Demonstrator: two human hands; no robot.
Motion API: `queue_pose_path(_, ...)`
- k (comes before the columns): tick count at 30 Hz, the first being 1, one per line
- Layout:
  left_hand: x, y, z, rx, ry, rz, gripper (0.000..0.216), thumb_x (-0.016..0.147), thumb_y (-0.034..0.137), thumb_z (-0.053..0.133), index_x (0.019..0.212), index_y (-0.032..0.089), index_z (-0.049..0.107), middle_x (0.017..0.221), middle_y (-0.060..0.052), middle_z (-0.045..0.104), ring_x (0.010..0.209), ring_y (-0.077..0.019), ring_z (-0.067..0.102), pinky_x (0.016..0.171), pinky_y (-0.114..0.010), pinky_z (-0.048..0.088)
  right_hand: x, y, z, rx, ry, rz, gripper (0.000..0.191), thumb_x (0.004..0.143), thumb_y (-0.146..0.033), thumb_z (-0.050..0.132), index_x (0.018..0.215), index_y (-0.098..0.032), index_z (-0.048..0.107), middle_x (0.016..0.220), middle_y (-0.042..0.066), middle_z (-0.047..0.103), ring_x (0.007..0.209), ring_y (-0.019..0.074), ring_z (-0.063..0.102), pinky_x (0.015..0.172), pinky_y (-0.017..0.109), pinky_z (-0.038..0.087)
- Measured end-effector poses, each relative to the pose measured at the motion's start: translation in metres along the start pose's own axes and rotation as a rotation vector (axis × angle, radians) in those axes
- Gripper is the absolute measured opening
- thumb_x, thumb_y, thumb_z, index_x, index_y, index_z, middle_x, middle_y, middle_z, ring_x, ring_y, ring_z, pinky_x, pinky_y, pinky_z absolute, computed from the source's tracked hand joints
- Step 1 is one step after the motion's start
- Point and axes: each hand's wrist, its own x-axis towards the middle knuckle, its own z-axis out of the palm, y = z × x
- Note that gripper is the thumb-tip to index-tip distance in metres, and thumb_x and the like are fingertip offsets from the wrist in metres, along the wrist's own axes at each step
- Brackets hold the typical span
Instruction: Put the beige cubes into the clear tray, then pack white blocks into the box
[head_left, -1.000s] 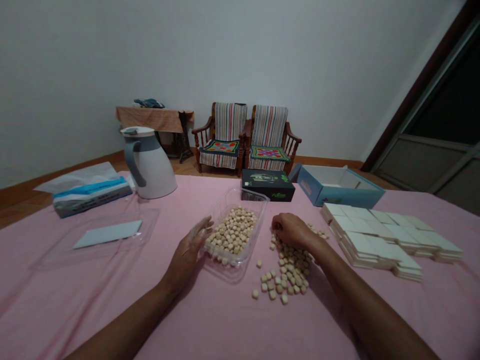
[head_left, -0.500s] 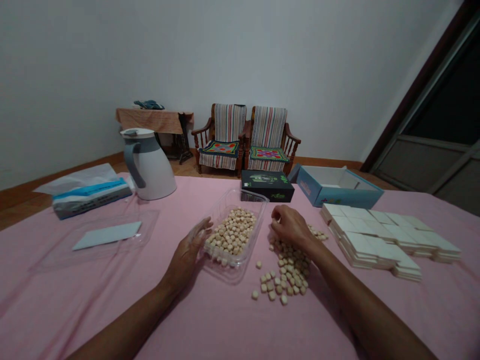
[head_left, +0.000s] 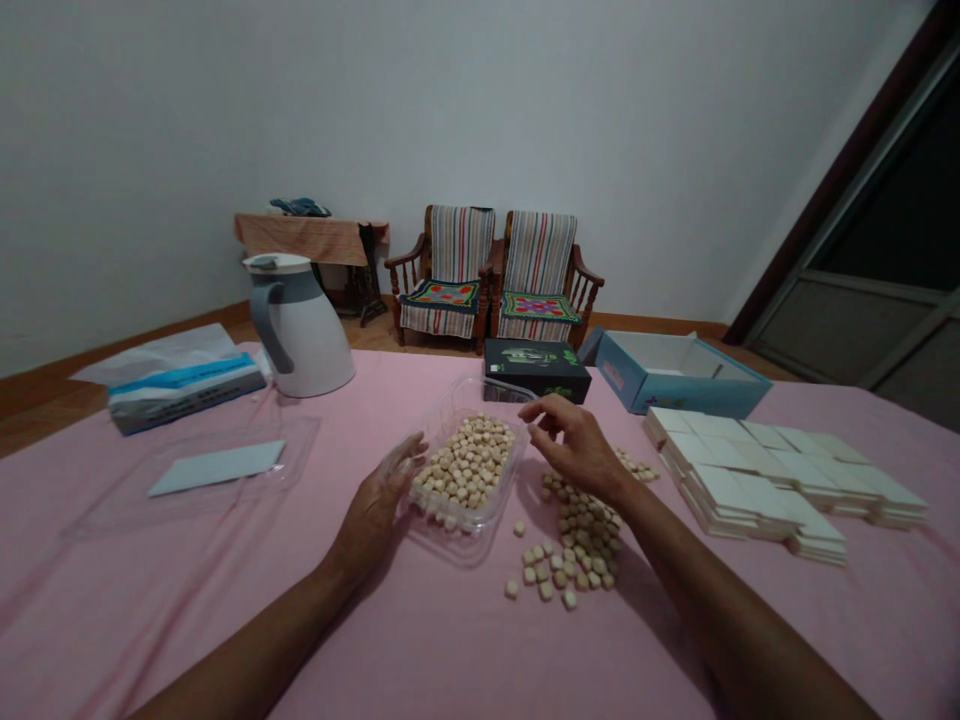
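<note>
A clear plastic container (head_left: 469, 552) holds many small, pale wooden cubes (head_left: 469, 465) with rounded corners. My left hand (head_left: 386, 490) grips its left side, fingers along the wall. My right hand (head_left: 566, 440) is at the container's right rim, its fingers stretched forward and apart with nothing visible in them. Below that hand, a loose pile of the same cubes (head_left: 589, 535) spreads over the pink cloth, partly covered by my wrist. A few single cubes lie between the pile and the container.
To the right stand stacks of thin wooden squares (head_left: 742, 465) and a blue open box (head_left: 679, 385). A black box (head_left: 536, 370) sits behind the container. At left are a white jug (head_left: 311, 340), a tissue pack (head_left: 187, 390) and a clear lid (head_left: 300, 450) under a white card (head_left: 217, 468).
My right hand has moved up and left from the loose pile to the container's right rim, its fingers now stretched out. My left hand stays at the container.
</note>
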Motion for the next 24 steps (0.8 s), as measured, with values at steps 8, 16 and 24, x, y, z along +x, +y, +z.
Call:
queue_pose_path(8,0.0,0.002,0.001,0.042,0.014,0.036,0.064,0.082,0.06,0.049,0.13,0.018,0.052,0.129,-0.016,0.058,0.12,-0.0307,0.053,0.095,-0.043,0.046,-0.006,0.039,-0.006,-0.316,-0.47,0.209,0.02,0.068,-0.008,0.055,0.081,-0.016,0.068,0.078,0.004,0.069,0.069,0.0137,0.058,0.062,0.022,0.038)
queue_pose_path(16,-0.003,0.007,0.003,0.031,0.03,0.012,0.066,0.08,0.061,0.05,0.13,0.018,0.052,0.128,-0.016,0.058,0.12,-0.0316,0.053,0.092,-0.042,0.048,-0.011,0.032,0.004,-0.475,-0.602,0.258,0.021,0.067,-0.012,0.058,0.084,-0.018,0.069,0.087,0.006,0.069,0.077,0.0162,0.059,0.062,0.023,0.035)
queue_pose_path(24,0.001,0.001,0.0,0.011,0.007,0.016,0.067,0.08,0.061,0.05,0.131,0.018,0.051,0.134,-0.016,0.055,0.12,-0.0305,0.054,0.095,-0.042,0.046,-0.007,0.032,0.002,-0.401,-0.275,0.209,0.019,0.069,-0.008,0.053,0.084,-0.016,0.063,0.084,0.004,0.062,0.072,0.0133,0.056,0.065,0.024,0.038)
